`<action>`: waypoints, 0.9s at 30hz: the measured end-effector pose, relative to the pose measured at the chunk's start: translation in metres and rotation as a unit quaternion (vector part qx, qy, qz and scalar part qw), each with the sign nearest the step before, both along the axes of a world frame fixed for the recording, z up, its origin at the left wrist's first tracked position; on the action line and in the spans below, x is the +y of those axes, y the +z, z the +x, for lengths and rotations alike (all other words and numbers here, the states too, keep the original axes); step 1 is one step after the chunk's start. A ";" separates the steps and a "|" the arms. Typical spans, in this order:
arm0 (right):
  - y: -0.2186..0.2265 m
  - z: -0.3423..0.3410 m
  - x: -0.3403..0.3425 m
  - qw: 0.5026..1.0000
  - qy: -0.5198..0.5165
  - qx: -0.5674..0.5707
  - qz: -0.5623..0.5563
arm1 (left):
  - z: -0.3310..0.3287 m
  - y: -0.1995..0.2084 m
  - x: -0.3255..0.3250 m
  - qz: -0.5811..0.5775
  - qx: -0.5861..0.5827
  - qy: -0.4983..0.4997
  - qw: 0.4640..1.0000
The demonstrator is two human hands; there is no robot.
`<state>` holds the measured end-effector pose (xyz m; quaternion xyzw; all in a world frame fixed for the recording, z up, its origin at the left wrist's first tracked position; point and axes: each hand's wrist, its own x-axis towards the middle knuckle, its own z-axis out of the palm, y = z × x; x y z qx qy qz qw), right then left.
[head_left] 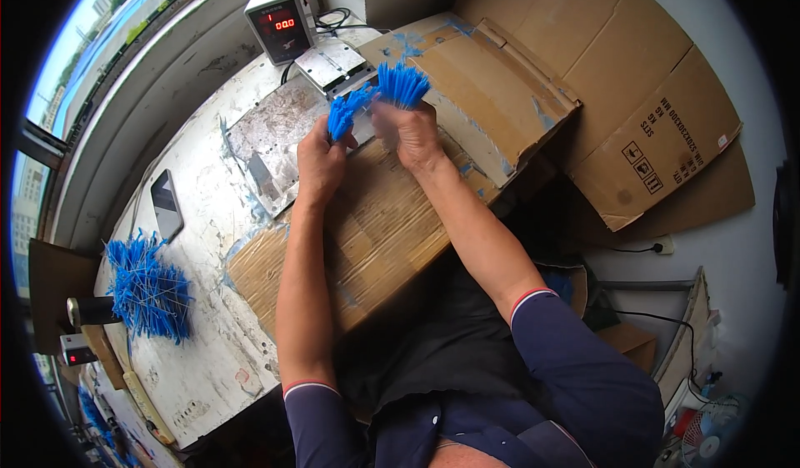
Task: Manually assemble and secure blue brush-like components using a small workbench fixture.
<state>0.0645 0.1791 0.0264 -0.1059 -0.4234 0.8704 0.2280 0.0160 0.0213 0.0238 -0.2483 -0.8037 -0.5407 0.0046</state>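
My left hand (322, 164) is closed around a small bunch of thin blue strands (342, 116), whose tips fan out above the fingers. Right beside it, my right hand (414, 135) grips a second, fuller bunch of blue strands (403, 85) that points up and away from me. The fingers of my right hand are partly blurred. Both hands are raised over the far edge of a cardboard sheet (375, 235), just in front of a small metal platform (335, 64). Whether the two bunches touch is hard to make out.
A box with a red lit display (282, 26) stands behind the platform. On the worn white table (225, 351) lie a phone (167, 204) and a large pile of blue strands with pale stems (150, 289). Cardboard flaps (492, 76) rise at right, and a fan (708, 435) is low right.
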 end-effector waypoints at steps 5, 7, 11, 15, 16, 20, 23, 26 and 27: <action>-0.003 -0.003 -0.004 0.998 -0.034 0.006 0.048 | 0.000 -0.009 0.003 0.002 0.013 0.002 1.000; -0.004 -0.003 -0.005 0.996 -0.052 0.009 0.072 | 0.003 -0.007 0.005 -0.004 0.007 0.003 1.000; -0.003 -0.001 -0.011 0.989 -0.107 0.010 0.101 | 0.005 -0.002 0.008 0.001 -0.025 0.004 1.000; -0.002 -0.001 -0.016 0.982 -0.152 0.001 0.109 | 0.007 -0.002 0.012 -0.011 -0.030 0.009 0.999; -0.002 -0.001 -0.017 0.983 -0.152 0.001 0.108 | 0.007 -0.003 0.013 -0.011 -0.030 0.010 0.999; -0.002 -0.003 -0.012 0.977 -0.155 -0.030 0.144 | 0.007 -0.009 0.015 0.003 -0.022 0.009 1.000; -0.004 -0.001 -0.003 0.990 -0.090 -0.006 0.107 | 0.004 -0.015 0.015 -0.017 0.016 0.003 1.000; -0.003 0.001 0.000 0.995 -0.026 0.010 0.100 | 0.004 -0.018 0.014 -0.049 0.080 0.016 0.995; 0.000 0.003 0.000 0.999 -0.006 -0.013 0.044 | 0.006 -0.015 0.015 0.001 0.036 0.026 0.999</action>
